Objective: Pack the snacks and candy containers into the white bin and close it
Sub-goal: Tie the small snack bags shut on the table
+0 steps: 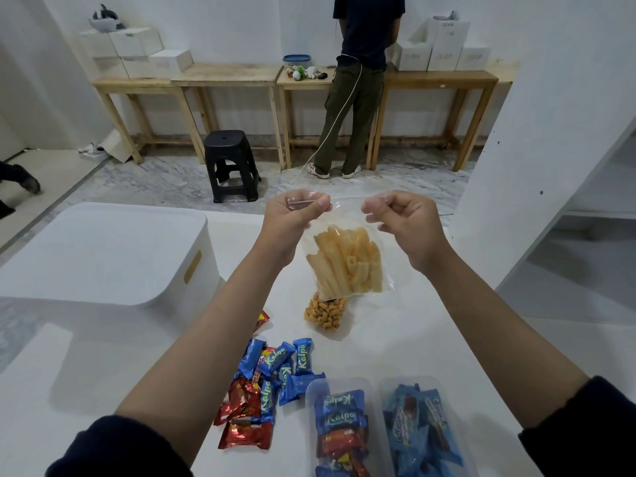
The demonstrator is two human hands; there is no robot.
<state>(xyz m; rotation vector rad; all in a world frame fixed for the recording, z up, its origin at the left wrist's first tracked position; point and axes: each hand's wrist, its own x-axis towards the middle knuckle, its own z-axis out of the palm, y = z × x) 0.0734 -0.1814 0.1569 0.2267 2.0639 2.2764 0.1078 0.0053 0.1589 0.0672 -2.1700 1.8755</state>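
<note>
Above the white desk (430,321), both hands (296,215) (402,225) pinch the clear plastic bag of pale stick snacks (347,266) by its top corners, hanging right of the lidded white bin (103,256).

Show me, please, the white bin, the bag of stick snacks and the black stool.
white bin (113,249): head view, on its lid.
bag of stick snacks (347,263): head view, on the sticks.
black stool (225,141): head view, on its seat.

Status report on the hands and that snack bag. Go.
Left hand and right hand both pinch the top of the clear bag of stick snacks, held up over the table. White bin lid on, at left. Loose candies unpacked.
</note>
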